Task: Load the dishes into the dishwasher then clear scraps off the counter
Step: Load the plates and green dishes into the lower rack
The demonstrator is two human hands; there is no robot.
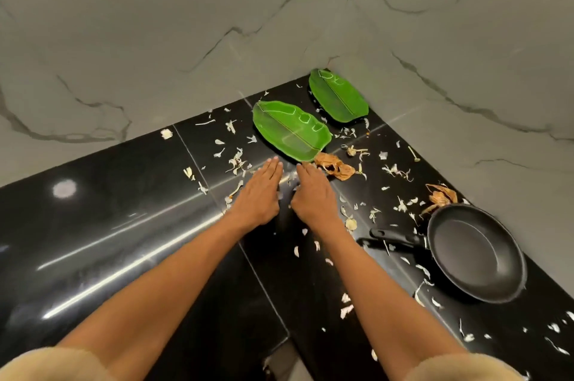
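I have both hands flat on the black surface [93,241], left hand [261,191] and right hand [312,191], fingers straight and held together, gripping nothing. I'd lift the near green leaf plate [292,130] first, then its twin [338,95] and the frying pan [475,251]; scraps [236,160] wait. Grey veined marble walls meet in the corner

dim overhead light; glare streaks on glossy counter [93,256]; edges warped

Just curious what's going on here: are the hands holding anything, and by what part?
Nothing is held. The left hand and right hand lie flat, fingers straight, on the black counter among the scraps.
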